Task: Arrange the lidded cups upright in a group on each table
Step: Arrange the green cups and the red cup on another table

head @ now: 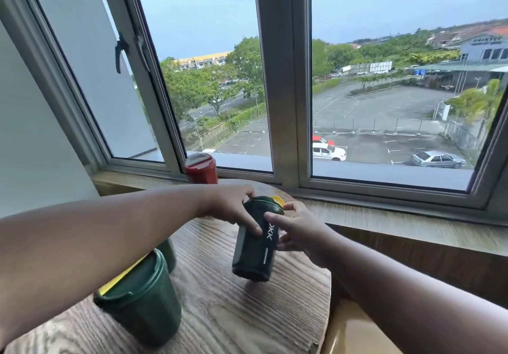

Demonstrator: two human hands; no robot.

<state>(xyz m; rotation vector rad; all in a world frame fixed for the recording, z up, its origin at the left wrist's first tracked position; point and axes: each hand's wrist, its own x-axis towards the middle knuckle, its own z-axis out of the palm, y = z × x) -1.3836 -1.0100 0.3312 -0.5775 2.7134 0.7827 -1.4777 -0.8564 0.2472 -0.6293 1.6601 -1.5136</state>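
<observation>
Head view shows left hand (232,206) and right hand (298,230) both gripping a dark green lidded cup (255,246), tilted just over the round wooden table (247,312), near two green cups (143,298).

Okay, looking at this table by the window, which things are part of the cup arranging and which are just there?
Job: dark green cup with white lettering, held by left hand and right hand; green cup in front; red cup; wooden table.
Just there: window handle, windowsill.
</observation>
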